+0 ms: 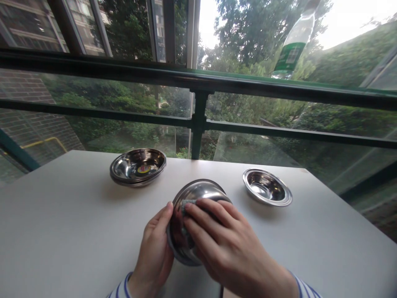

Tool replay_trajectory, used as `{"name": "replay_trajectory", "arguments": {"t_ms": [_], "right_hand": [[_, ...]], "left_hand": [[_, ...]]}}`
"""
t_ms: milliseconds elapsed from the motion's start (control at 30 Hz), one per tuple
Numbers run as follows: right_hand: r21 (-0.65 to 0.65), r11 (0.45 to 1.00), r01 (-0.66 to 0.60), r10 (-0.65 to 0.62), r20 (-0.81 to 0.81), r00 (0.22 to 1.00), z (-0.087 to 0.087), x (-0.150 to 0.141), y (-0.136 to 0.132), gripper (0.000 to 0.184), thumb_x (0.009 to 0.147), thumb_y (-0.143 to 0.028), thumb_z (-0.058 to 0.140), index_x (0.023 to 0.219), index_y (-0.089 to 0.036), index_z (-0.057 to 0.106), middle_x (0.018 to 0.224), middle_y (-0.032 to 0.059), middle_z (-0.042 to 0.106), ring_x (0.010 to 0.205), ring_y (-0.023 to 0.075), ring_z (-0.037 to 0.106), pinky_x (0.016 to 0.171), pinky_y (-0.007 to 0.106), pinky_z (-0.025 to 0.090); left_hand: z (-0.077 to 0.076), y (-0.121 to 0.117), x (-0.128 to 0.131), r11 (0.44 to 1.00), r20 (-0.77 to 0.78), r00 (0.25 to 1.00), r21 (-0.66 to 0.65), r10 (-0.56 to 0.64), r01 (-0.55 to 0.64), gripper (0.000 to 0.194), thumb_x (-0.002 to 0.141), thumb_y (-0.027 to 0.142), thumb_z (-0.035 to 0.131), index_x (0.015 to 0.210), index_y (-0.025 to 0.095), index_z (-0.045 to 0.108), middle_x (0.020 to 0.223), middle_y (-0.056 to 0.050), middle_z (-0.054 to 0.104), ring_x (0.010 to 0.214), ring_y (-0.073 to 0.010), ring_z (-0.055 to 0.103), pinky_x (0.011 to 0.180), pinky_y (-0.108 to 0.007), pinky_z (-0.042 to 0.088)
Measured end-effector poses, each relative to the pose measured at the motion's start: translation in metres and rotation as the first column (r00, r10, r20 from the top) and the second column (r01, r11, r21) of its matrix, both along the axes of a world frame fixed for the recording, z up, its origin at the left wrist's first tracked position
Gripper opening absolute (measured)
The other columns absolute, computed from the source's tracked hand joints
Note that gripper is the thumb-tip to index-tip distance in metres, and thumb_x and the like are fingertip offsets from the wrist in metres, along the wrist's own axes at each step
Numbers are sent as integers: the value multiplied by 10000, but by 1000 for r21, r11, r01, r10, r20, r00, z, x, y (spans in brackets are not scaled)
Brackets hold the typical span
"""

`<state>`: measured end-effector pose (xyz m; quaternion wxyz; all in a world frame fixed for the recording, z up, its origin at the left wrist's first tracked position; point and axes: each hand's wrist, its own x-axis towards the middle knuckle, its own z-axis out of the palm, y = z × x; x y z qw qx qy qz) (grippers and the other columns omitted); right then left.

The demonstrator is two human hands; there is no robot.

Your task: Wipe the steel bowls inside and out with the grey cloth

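A shiny steel bowl (pixel 198 191) is held tilted above the near middle of the white table, its outer bottom facing me. My left hand (pixel 156 242) grips the bowl's left rim, thumb on the outside. Against the bowl's outer surface my right hand (pixel 221 236) presses a greyish cloth (pixel 186 205), mostly hidden under the fingers. To the far left sits a stack of steel bowls (pixel 138 167); the top one has a yellow and red sticker inside. A single steel bowl (pixel 267 187) rests upright to the right.
The white table (pixel 77 231) ends at a dark green railing (pixel 124 74) with glass panels. On the top rail stands a clear plastic bottle (pixel 290 54) with a green label. Trees and buildings show outside. A dark-edged brownish item (pixel 228 293) lies partly hidden at the bottom edge.
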<state>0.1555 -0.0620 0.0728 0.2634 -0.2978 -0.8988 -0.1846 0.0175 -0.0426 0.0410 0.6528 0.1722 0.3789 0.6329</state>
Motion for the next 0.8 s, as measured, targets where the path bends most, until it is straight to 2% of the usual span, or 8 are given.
{"name": "replay_trajectory", "arguments": {"t_ms": [167,333,500,633,733,800], "right_hand": [[67,994,-89,89,0,996,0,0,-1,253,905,-160,424,1013,-141,652,1136,67,641,1034,223,528,773,349,448],[0,999,41,-41,-13,999,5,3,-2,299,901,-211,434,1127,-115,603,1238,75,582,1115,260,477,858,390,420],[72,991,-110,110,12,994,0,-2,-3,261,904,-163,435,1066,-159,640,1232,17,592,1102,208,483,833,347,421],[-10,1000,15,-15,-24,1000,4,13,7,297,903,-183,444,1162,-134,581,1281,45,554,1137,243,458,874,393,402],[-94,988,122,-129,-71,989,10,28,18,311,890,-164,462,1182,-122,560,1272,70,559,1110,251,474,863,395,416],[-131,982,135,-147,-81,986,12,32,21,317,881,-156,475,1187,-132,554,1272,72,558,1100,248,479,869,395,421]], "left_hand": [[0,-2,1,999,-13,1000,-34,-23,23,157,669,261,724,706,111,692,597,-42,683,546,-161,644,502,-218,525],[1,-2,2,1000,-3,1000,30,-8,8,165,660,245,731,754,113,700,665,-52,701,651,-185,669,539,-213,531],[4,-1,-3,1000,-4,1000,-19,0,0,126,695,232,703,722,110,687,655,-55,703,686,-202,678,578,-233,545],[3,1,-5,1000,1,1000,26,10,-10,108,679,210,713,710,110,685,662,-55,709,707,-214,682,590,-240,553],[2,2,-5,1000,2,1000,-4,27,-27,100,687,191,700,734,103,690,683,-67,719,712,-226,686,610,-269,564],[1,3,-4,999,8,1000,-32,23,-23,97,708,179,676,754,95,691,710,-78,725,718,-231,688,631,-290,569]]}}
